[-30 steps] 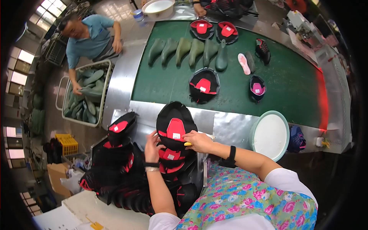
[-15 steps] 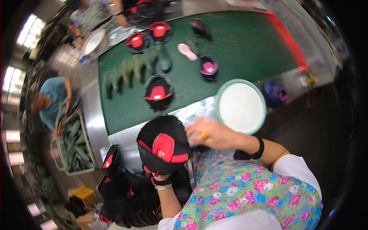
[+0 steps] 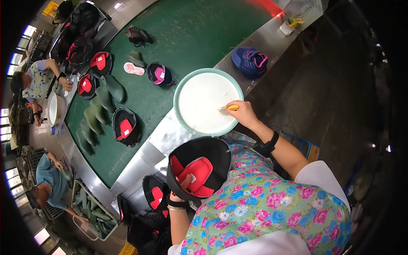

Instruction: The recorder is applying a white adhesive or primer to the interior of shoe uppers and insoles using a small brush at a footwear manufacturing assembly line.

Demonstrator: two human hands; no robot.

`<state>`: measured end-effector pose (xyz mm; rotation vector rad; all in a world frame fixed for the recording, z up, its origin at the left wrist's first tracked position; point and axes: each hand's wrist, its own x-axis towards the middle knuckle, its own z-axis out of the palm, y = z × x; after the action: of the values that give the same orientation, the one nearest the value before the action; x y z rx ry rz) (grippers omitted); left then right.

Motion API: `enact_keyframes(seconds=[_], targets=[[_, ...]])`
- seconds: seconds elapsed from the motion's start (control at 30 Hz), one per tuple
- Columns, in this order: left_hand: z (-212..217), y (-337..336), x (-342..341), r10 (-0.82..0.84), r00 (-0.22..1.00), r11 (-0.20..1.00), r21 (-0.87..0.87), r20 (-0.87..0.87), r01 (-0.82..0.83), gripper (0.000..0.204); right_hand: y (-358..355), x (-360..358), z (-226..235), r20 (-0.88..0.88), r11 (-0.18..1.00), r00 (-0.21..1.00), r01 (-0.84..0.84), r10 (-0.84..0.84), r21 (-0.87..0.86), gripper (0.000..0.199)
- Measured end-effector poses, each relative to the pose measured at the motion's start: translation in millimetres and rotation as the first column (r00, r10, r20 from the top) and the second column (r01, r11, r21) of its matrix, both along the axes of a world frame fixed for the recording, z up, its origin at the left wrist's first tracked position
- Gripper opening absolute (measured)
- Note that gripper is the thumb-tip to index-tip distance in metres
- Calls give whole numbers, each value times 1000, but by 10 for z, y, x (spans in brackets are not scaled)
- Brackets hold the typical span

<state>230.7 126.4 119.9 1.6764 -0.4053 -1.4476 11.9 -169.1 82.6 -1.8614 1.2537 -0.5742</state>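
My left hand (image 3: 186, 183) is closed on a black shoe upper (image 3: 217, 154) with a red lining, its opening facing up. The thumb shows inside against the red part; the other fingers are hidden beneath. To the right, my right hand (image 3: 244, 114) is closed round the yellow handle of a small brush (image 3: 231, 108). The brush's bristles reach over the white liquid (image 3: 204, 100) inside a pale green-rimmed basin (image 3: 177, 98), near its right side. Whether they dip in, I cannot tell.
On the green belt (image 3: 182, 36) lie several green shoe lasts (image 3: 114, 88), uppers with red or pink linings (image 3: 124, 129) and a pale insole (image 3: 134, 69). A blue shoe (image 3: 250, 61) sits on the metal edge. Dark uppers (image 3: 154, 193) are piled at lower left. Two co-workers (image 3: 51, 176) work at left.
My right hand with the brush has moved from beside the shoe upper to over the basin. The view has turned, so the belt now slants and the basin sits further left.
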Motion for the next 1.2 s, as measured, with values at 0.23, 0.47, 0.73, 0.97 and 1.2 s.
enact_keyframes(seconds=[0.23,0.47,0.73,0.97,1.2], targets=[[-183,-428,-145,384,859,902,-64,-339,-428,31,3,99,-92,-189,999,982,-35,26,-42,15],[-550,-558,-209,416,767,869,-34,-489,-493,29,145,427,690,274,980,948,-189,164,67,20],[-420,-667,-289,307,876,890,-213,-373,-403,29,32,470,670,276,964,943,-231,187,136,18],[-225,-770,-138,320,944,905,-268,-81,-330,23,212,221,606,140,998,990,-18,10,52,17],[-267,-786,34,371,928,881,-327,31,-342,37,488,311,804,158,998,985,-63,66,-26,20]])
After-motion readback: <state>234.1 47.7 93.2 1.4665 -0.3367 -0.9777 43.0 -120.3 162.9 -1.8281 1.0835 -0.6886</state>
